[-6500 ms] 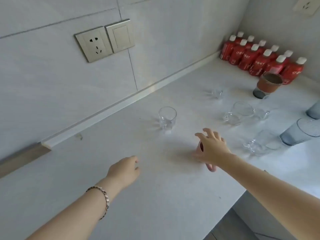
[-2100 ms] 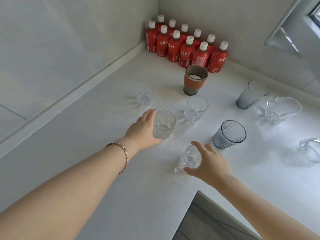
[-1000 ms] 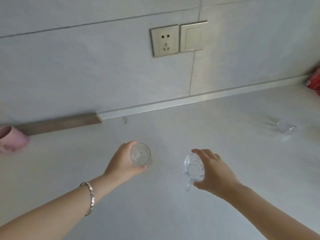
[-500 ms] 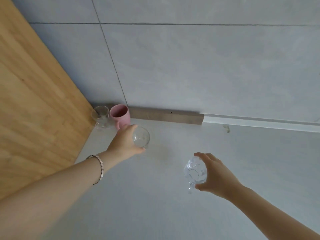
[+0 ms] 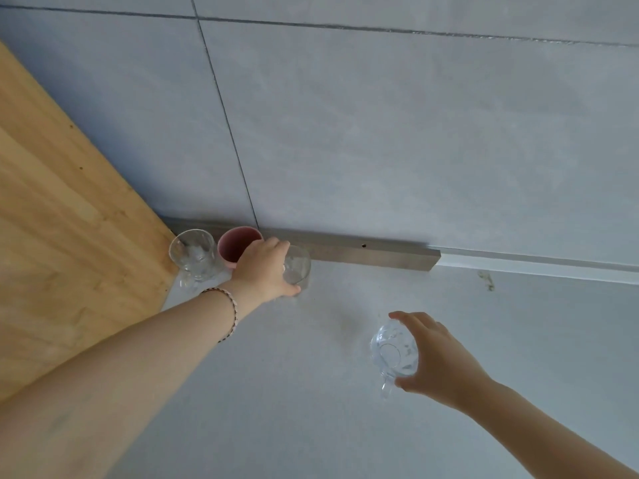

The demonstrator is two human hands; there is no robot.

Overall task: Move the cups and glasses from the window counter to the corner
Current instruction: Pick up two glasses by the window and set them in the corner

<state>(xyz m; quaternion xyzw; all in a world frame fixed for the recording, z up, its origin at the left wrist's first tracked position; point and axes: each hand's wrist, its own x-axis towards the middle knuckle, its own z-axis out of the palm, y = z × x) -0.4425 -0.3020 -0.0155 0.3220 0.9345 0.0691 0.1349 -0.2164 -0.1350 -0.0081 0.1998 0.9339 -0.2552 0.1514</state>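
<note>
My left hand (image 5: 264, 269) grips a clear tumbler (image 5: 297, 269) close to the counter, right of a pink mug (image 5: 237, 245) in the corner. A clear glass mug (image 5: 192, 255) stands left of the pink mug, against the wooden panel. My right hand (image 5: 435, 357) holds a small clear glass cup with a handle (image 5: 394, 352) above the counter, nearer to me and to the right. Whether the tumbler touches the counter I cannot tell.
A tall wooden panel (image 5: 62, 229) closes the corner on the left. A grey tiled wall (image 5: 380, 133) runs behind, with a metal strip (image 5: 363, 255) at its foot. The white counter (image 5: 345, 426) stretches toward me.
My left hand has carried the tumbler further into the corner, up beside the pink mug. My right hand with the handled cup has stayed at about the same place.
</note>
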